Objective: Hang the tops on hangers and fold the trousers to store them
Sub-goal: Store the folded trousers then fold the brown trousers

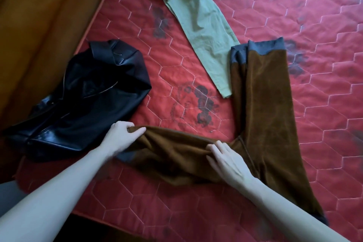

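Brown trousers [261, 104] — edge pinched in left fingers [128, 130].

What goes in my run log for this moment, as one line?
step: folding brown velvet trousers | left hand: grips leg | right hand: flat on crotch | black leather jacket: unhung
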### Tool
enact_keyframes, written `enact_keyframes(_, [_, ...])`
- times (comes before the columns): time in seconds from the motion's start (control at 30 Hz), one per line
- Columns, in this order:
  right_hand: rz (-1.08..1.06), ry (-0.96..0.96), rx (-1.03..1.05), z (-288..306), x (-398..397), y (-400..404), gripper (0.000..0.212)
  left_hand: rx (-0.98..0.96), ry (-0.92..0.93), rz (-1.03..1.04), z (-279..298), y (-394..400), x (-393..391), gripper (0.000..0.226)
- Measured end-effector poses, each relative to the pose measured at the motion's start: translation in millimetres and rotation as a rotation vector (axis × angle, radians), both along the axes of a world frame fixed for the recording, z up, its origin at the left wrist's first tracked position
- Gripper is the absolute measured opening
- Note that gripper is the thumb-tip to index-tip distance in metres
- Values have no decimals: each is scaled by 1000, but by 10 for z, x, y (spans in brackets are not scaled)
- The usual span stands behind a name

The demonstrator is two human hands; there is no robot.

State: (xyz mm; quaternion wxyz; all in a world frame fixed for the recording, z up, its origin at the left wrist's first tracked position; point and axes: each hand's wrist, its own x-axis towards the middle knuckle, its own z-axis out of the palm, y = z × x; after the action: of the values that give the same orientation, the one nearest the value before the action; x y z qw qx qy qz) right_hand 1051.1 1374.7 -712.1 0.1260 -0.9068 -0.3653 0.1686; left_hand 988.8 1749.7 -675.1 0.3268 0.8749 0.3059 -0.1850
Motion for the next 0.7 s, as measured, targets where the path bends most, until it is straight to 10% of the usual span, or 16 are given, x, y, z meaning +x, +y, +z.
enact_keyframes(0.3, [-20,327,57,-139,161,915,64,-610,515,22,351,341,85,43])
enact_keyframes(0.7, [31,316,-147,-308,225,891,33,49,160,177,-383,245,-507,13])
